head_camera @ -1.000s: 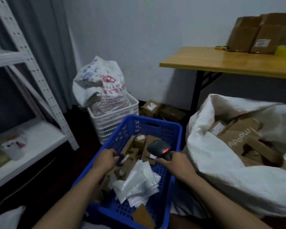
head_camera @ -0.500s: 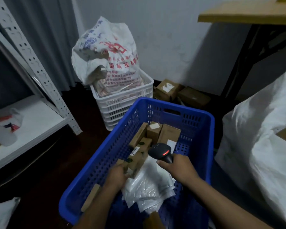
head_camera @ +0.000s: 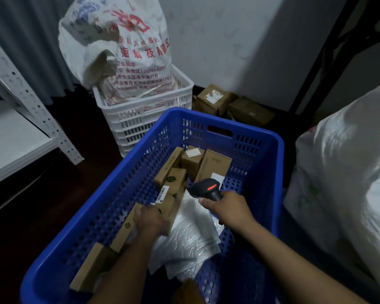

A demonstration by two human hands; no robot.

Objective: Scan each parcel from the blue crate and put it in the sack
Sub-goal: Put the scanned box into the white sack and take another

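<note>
Head view, looking down.

Lower centre of frame: blue crate [head_camera: 280,154] on a dark floor [head_camera: 53,205], near end cut off by the bottom edge. At its far end, far boxes [head_camera: 193,160], brown, standing side by side, one with a white label on top. In the middle, a labelled box [head_camera: 167,204], brown, with a barcode strip near its upper end. Along the crate's left wall, long boxes [head_camera: 90,268], brown, lying slanted. Right of centre, white mailers [head_camera: 191,238], crumpled, heaped on the crate bottom.

Left hand [head_camera: 150,220]: low in the crate, fingers curled over the near end of the labelled box, grasping it.

Right hand [head_camera: 228,208]: clenched round the handle of a black scanner [head_camera: 206,188], just above the mailers. Scanner head aimed toward the upper left, red light lit on top.

Right edge of frame: white sack [head_camera: 349,172], bulging, just beside the crate's right wall. Mouth out of view.

Upper centre: white crate [head_camera: 140,119] just beyond the blue one, stuffed with a printed bag [head_camera: 130,51], white with red and blue lettering. To its right, against the wall [head_camera: 228,40], floor boxes [head_camera: 213,97], brown, one with a white label.

Left edge: white shelf [head_camera: 13,139] with a perforated post. Upper right: black struts [head_camera: 323,51], slanting.
</note>
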